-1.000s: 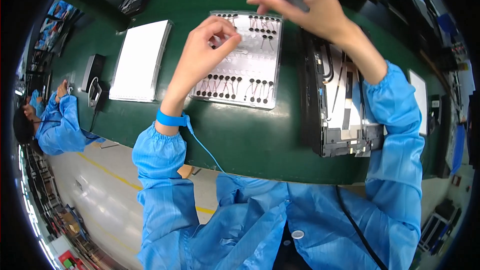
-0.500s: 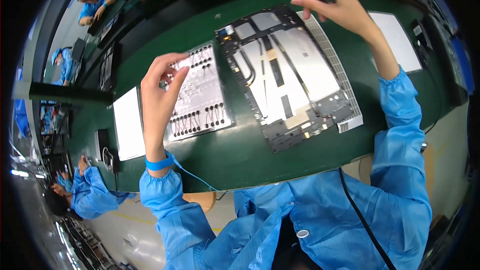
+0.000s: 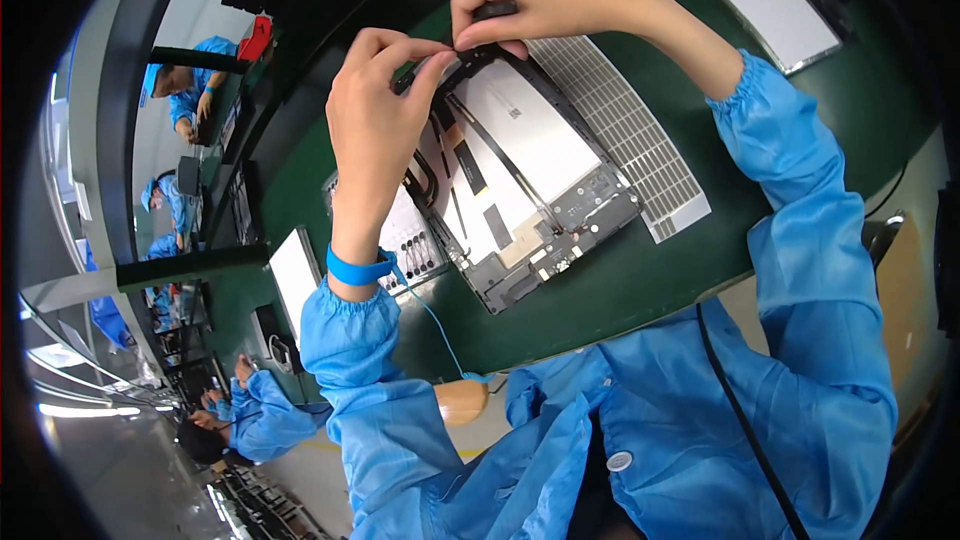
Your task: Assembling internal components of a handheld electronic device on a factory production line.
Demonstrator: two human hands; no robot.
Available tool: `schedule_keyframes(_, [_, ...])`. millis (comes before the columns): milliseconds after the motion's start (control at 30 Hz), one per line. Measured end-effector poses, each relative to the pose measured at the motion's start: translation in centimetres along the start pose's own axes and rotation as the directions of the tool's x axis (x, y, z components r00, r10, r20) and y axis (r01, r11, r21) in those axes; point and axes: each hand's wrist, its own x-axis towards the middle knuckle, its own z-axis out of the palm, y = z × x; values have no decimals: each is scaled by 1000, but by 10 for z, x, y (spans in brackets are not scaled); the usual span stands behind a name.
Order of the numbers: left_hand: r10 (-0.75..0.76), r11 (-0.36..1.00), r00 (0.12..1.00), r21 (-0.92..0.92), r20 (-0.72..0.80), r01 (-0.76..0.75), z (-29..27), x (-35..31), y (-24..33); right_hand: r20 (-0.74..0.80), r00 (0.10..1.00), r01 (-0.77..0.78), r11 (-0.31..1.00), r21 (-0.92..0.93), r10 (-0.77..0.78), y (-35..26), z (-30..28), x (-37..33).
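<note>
My left hand (image 3: pixel 385 105) is pinched at the far edge of an opened flat device, its fingertips meeting those of my right hand; whatever they pinch is too small to make out. Between the fingers of my right hand (image 3: pixel 515 5) is a dark slim tool (image 3: pixel 494 10), its tip hidden. The device (image 3: pixel 530 160) lies on the green table with a silvery panel, black edge parts and dark cables showing. Left of it, partly behind my left forearm, a clear tray (image 3: pixel 405 235) holds several small black round parts with thin leads.
A sheet of blank rectangular labels (image 3: pixel 625 125) lies along the device's right side. White boards rest at the far right (image 3: pixel 765 0) and at the left (image 3: pixel 297 275). A blue cord (image 3: pixel 432 318) runs from my left wrist strap (image 3: pixel 360 268). Co-workers in blue sit at the left.
My right hand has moved left with the dark tool, and my left hand has come off the tray. Both now meet at the device's far edge. The view has shifted and turned.
</note>
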Motion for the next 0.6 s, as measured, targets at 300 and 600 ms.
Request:
schedule_keyframes(300, [-319, 838, 924, -392, 213, 380, 2, -12, -13, 12, 1000, -18, 991, 131, 17, 0, 5, 3])
schedule_keyframes(600, [-264, 925, 952, -238, 155, 295, -3, -13, -3, -68, 997, 16, 985, -170, -27, 19, 14, -1])
